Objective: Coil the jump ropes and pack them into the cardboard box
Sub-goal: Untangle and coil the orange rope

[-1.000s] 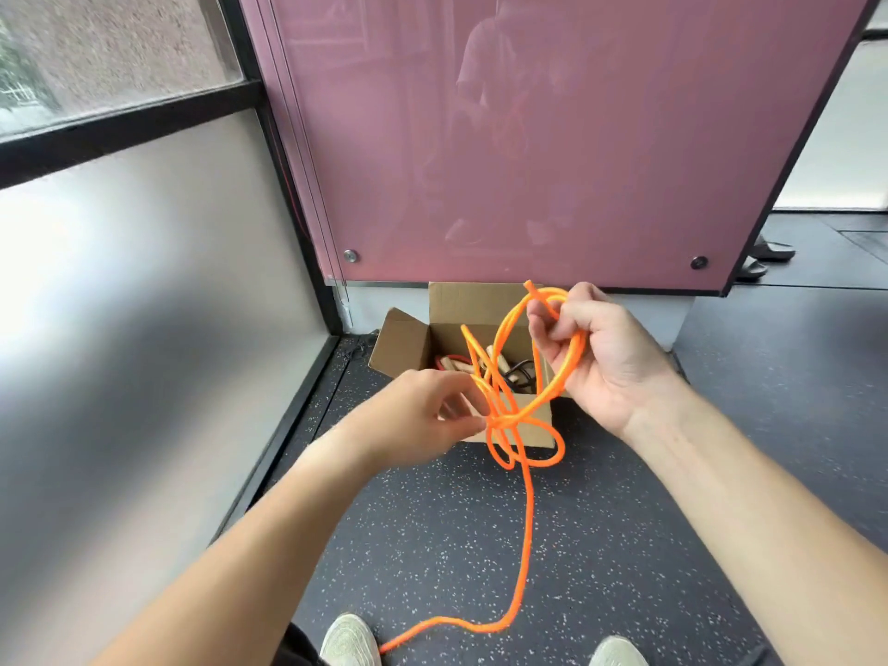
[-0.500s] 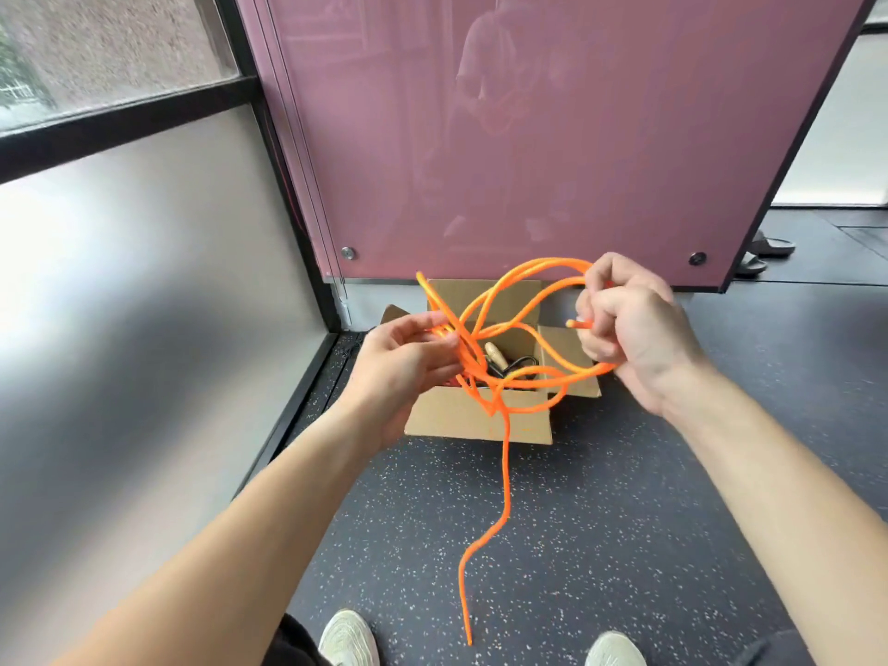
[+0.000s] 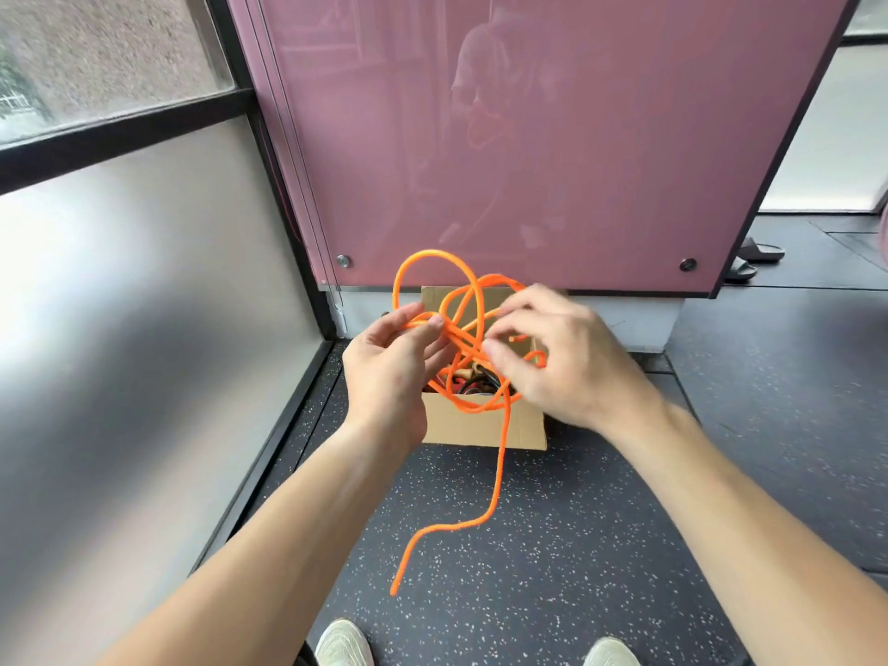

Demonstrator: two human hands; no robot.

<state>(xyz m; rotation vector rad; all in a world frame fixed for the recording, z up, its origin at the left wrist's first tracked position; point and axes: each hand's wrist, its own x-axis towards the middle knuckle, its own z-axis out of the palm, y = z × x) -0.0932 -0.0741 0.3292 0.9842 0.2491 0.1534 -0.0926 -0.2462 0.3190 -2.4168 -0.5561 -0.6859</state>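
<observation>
Two hands hold one orange rope [image 3: 500, 473] over an open cardboard box [image 3: 480, 425].

Left grip [image 3: 389, 372]: thumb and fingers pinch several strands together where the loops cross.

Right grip [image 3: 567, 367]: blurred. Its fingers curl around strands on the right of the tangle, and a short orange section shows inside the palm.

Between the hands the rope forms loose, uneven loops, the tallest rising at the far left of the bundle. A single tail drops past the near wall of the box and curves toward the near left. Whether its end touches the floor [image 3: 552, 584] cannot be told.

The box stands on the dark speckled floor at the foot of a pink panel [image 3: 528, 137]. It contains other ropes [image 3: 468, 377], dark and red, with wooden handles.

Two pale shoes [image 3: 343, 644] show at the near edge.
</observation>
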